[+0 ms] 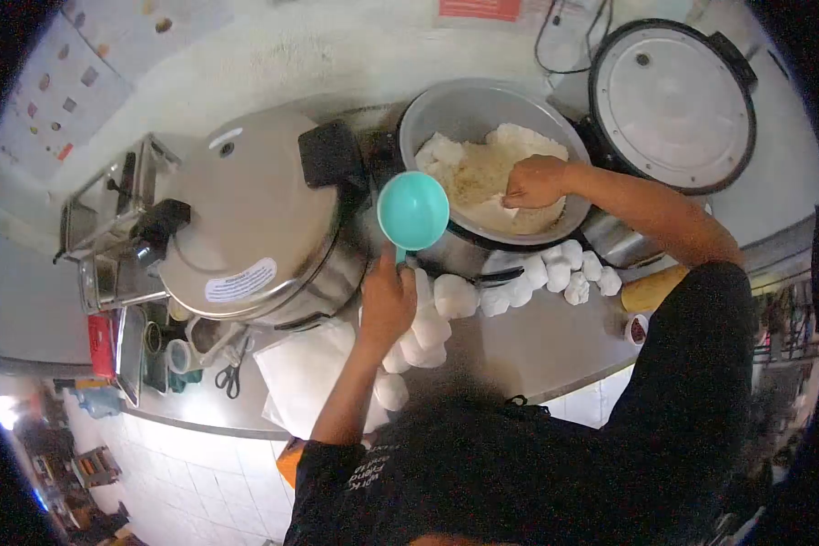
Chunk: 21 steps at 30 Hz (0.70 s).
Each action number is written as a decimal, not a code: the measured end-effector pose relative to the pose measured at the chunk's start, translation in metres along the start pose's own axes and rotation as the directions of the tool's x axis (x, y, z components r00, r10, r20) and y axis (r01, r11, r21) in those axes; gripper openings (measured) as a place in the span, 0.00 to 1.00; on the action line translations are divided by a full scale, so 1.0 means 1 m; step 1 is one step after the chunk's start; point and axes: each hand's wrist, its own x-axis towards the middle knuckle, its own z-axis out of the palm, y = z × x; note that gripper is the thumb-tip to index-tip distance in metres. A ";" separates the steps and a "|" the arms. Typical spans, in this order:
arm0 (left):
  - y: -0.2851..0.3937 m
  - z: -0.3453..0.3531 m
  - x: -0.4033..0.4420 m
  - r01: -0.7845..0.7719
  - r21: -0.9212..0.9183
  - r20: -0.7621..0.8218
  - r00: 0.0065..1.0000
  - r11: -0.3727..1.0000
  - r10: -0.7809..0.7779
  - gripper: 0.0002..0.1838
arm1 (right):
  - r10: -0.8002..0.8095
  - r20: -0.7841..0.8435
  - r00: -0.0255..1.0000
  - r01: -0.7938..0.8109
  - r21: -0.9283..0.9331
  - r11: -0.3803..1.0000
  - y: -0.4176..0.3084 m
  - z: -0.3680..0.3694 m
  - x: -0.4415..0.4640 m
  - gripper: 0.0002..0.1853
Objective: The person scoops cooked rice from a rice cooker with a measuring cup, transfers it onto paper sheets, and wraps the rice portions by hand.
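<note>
Lying in the open pot (pixel 431 111), far centre, rice (pixel 471 178) could be spilled by hasty stirring with the right hand (pixel 535 182), whose grip cannot be told. Held so near the pot, the cup (pixel 413 211), its handle (pixel 400 256) clamped in the left hand (pixel 389 305), could be knocked.

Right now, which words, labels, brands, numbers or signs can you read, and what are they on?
"Friend", apparently, on the black shirt; the print around it is unclear.
White label on the steel lid: too blurred.
Red sign on the wall: too blurred.
Wall posters, upper left: any print is too small.
No brand or number is legible.
</note>
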 end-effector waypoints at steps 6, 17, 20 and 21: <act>0.042 -0.032 0.041 0.030 -0.052 0.107 0.994 0.998 -0.025 0.27 | 0.075 -0.167 0.983 -0.050 0.147 0.988 0.024 0.031 -0.043 0.24; 0.033 -0.012 0.082 0.346 0.069 0.249 0.902 0.936 -0.352 0.20 | 0.072 -0.129 0.989 -0.118 -0.390 0.913 0.048 0.023 0.057 0.25; -0.002 0.002 0.077 0.028 0.133 0.117 0.992 0.991 -0.044 0.20 | -0.039 -0.042 0.998 0.019 -0.396 0.918 0.033 0.012 0.086 0.26; -0.003 0.005 0.077 -0.002 0.133 0.084 0.996 0.991 -0.009 0.21 | -0.066 -0.022 0.998 0.052 -0.392 0.919 0.027 0.009 0.090 0.27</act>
